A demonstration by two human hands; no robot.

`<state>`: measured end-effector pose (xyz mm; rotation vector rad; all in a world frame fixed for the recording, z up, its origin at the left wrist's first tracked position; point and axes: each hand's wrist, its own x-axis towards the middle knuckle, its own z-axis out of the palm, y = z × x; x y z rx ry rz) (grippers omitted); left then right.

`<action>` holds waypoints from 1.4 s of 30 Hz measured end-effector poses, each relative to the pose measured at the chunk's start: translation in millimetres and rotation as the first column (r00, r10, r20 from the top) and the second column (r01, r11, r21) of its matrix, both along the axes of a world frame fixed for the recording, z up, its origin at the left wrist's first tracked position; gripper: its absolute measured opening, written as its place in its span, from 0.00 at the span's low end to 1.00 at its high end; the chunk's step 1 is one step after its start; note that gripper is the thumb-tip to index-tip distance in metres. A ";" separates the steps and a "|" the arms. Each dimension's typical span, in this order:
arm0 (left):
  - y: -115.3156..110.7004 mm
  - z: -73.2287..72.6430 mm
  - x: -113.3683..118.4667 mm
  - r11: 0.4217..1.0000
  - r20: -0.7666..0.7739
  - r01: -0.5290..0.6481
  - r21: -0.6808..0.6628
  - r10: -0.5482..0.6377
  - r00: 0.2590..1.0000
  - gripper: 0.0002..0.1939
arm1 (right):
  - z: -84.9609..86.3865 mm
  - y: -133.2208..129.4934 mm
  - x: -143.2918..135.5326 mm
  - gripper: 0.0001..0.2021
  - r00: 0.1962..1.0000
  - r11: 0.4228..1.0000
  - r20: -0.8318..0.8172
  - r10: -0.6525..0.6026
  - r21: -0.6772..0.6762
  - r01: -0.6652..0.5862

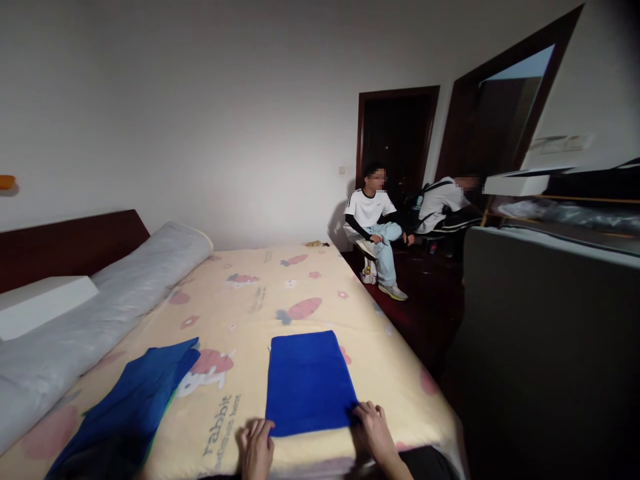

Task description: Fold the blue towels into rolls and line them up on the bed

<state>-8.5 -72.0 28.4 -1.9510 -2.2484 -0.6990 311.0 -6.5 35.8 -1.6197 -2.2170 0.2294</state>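
Note:
A bright blue cloth (310, 383), perhaps a towel, lies flat as a neat rectangle on the patterned bed sheet (250, 373). At its near left corner is my left hand (259, 445), its fingertips closed on the edge. My right hand (374, 430) holds the near right corner the same way, fingers bent over the fabric. Further left, a heap of darker blue cloths (135, 393) with a green edge rests loosely on the sheet, touched by neither hand.
A long grey roll (150, 270) and a white box (47, 300) lie by the headboard (75, 240). Beyond the bed, one person (373, 213) sits and another (445, 207) bends forward. A dark panel (545, 347) stands to the right, beside shelves (575, 207).

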 end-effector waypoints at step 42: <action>15.8 -22.8 97.5 0.995 0.127 0.101 -0.002 -0.100 0.987 0.19 | -30.9 -32.9 -98.0 0.15 0.994 0.998 -0.091 0.055 0.035 -0.052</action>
